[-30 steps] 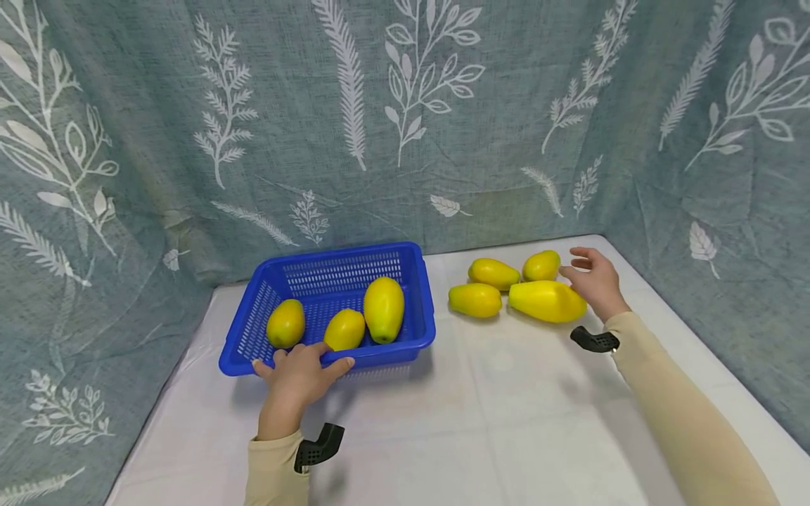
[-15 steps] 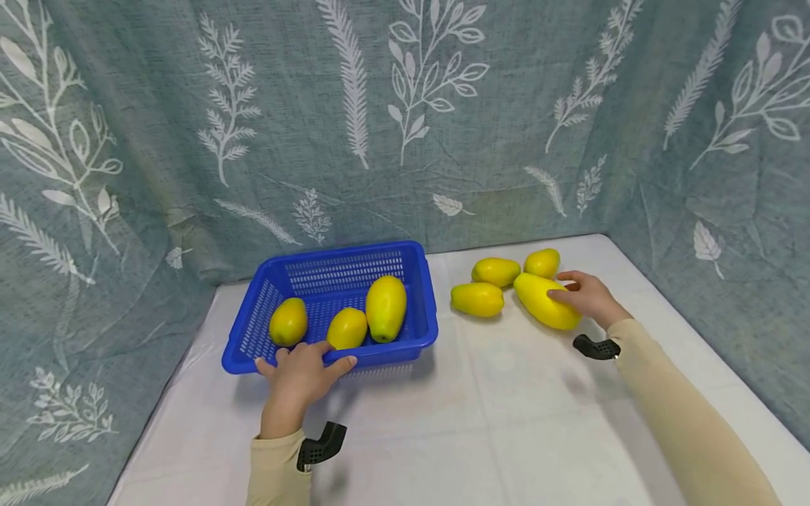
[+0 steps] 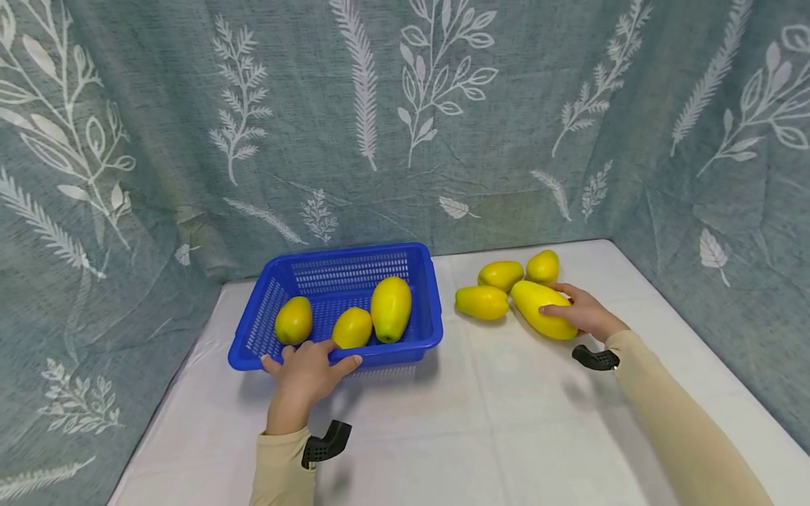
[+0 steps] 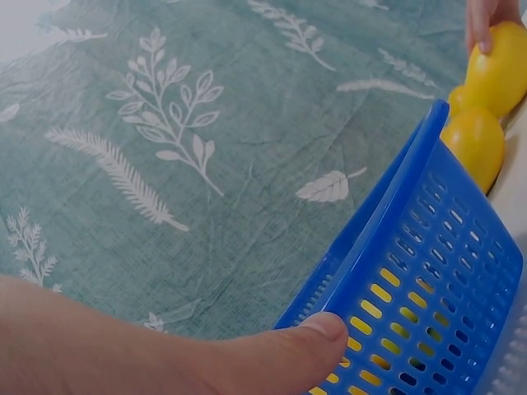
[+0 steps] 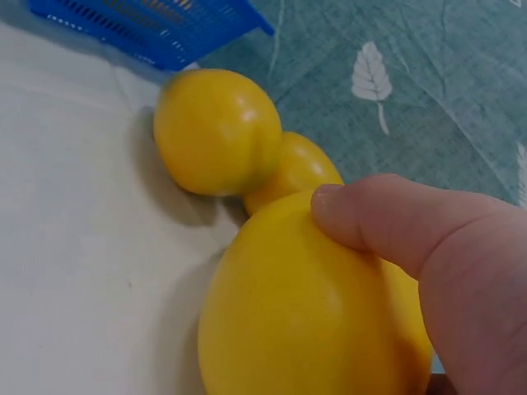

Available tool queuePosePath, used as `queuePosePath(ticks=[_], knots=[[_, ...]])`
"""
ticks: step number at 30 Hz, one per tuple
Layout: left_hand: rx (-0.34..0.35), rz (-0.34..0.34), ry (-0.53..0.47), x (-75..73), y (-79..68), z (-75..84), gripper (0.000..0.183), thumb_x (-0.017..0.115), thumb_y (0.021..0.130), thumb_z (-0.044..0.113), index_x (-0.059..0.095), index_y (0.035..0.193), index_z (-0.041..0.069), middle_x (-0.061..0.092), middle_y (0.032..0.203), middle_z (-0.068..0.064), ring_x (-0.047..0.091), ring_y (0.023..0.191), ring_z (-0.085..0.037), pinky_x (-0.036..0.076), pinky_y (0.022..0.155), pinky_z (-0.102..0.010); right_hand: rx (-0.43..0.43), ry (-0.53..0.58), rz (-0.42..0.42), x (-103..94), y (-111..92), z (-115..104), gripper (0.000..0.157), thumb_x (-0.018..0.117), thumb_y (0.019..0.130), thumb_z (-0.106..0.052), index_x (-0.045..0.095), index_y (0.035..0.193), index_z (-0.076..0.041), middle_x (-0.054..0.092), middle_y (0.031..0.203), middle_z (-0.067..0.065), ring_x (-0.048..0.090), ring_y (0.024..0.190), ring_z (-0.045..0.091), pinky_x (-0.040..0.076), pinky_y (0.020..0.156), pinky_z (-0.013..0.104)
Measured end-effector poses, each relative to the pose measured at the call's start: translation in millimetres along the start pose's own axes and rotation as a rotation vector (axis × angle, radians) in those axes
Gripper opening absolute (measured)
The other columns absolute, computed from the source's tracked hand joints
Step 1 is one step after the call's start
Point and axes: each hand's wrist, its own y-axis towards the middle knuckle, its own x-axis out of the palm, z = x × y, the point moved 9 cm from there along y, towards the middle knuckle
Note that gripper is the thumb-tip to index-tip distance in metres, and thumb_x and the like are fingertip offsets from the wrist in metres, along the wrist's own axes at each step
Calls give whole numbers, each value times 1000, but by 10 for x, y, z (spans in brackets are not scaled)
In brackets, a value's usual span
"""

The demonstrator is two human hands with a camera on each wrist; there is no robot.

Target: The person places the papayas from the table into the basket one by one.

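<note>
My right hand (image 3: 588, 315) grips a large yellow papaya (image 3: 536, 306) by its near right end. The thumb lies across its top in the right wrist view, and other fingers reach its far side. With its narrower end, the papaya (image 5: 296, 304) points back left toward smaller yellow fruits. My left hand (image 3: 304, 383) holds the near rim of a blue plastic basket (image 3: 433, 309), fingers over the edge and thumb on the outer wall. Inside the basket are a large papaya (image 3: 391, 309) and two smaller yellow fruits, one of them a rounded fruit (image 3: 294, 320) at the left.
Close to the gripped papaya lie three smaller fruits: one at the front left (image 3: 482, 303), one behind it (image 3: 500, 275) and one at the back (image 3: 543, 267). A white cloth (image 3: 455, 429) covers the table. Green leaf-patterned curtains (image 3: 354, 204) border its back and sides.
My right hand came down from beside the large papaya and took hold of it. The papaya turned, its near end swinging toward me. The left hand stays on the basket rim.
</note>
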Motion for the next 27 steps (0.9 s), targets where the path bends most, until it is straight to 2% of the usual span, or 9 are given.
queuePosePath(ticks=[4, 7, 11, 15, 18, 21, 23, 27], knots=[[4, 2, -4, 4, -2, 15, 65, 64, 95, 55, 60, 142, 11, 57, 142, -31, 32, 137, -67, 2, 107, -89, 3, 65, 28, -37, -48, 10, 93, 59, 99, -52, 9, 165, -11, 21, 163, 32, 42, 137, 46, 56, 95, 48], [8, 3, -7, 2, -1, 27, 65, 64, 95, 55, 61, 142, 11, 57, 142, -31, 32, 137, -67, 2, 107, -89, -31, 166, 51, -77, -110, -114, 92, 56, 100, -52, 4, 165, -14, 25, 160, 33, 48, 130, 43, 58, 87, 40], [10, 12, -8, -7, -1, 19, 64, 64, 95, 54, 60, 142, 11, 56, 142, -32, 31, 137, -68, 2, 107, -89, -110, 343, 68, -87, -156, -502, 88, 53, 103, -48, 0, 165, -17, 22, 162, 30, 50, 124, 38, 58, 81, 34], [9, 18, -7, -10, -7, 19, 64, 64, 95, 54, 61, 142, 10, 56, 142, -32, 31, 137, -69, 3, 107, -89, -158, 490, 56, 8, -172, -980, 84, 53, 104, -45, 1, 165, -22, 18, 165, 22, 45, 129, 37, 57, 86, 36], [8, 15, -10, -17, -11, 11, 65, 64, 95, 54, 60, 142, 9, 56, 142, -33, 30, 137, -69, 2, 107, -89, -186, 581, 30, 183, -157, -1327, 79, 51, 105, -41, 3, 165, -23, 21, 164, 22, 43, 135, 40, 55, 98, 51], [2, 7, -18, -15, -17, 6, 67, 64, 95, 54, 59, 143, 8, 55, 143, -33, 29, 138, -68, 2, 108, -89, -204, 634, 13, 411, -134, -1627, 74, 51, 105, -37, 10, 165, -25, 27, 161, 23, 46, 134, 41, 49, 104, 63], [-3, 3, -21, -14, -21, 7, 68, 64, 95, 54, 58, 144, 8, 54, 143, -32, 29, 138, -68, 2, 108, -88, -209, 650, 1, 592, -122, -1788, 71, 52, 104, -35, 15, 164, -25, 33, 158, 23, 50, 129, 40, 49, 103, 66], [-5, -1, -13, -18, -21, 24, 69, 64, 95, 55, 57, 146, 9, 54, 144, -32, 29, 139, -68, 2, 108, -88, -195, 646, -54, 989, -100, -2017, 71, 56, 103, -34, 18, 163, -27, 38, 156, 20, 55, 125, 37, 53, 100, 62]])
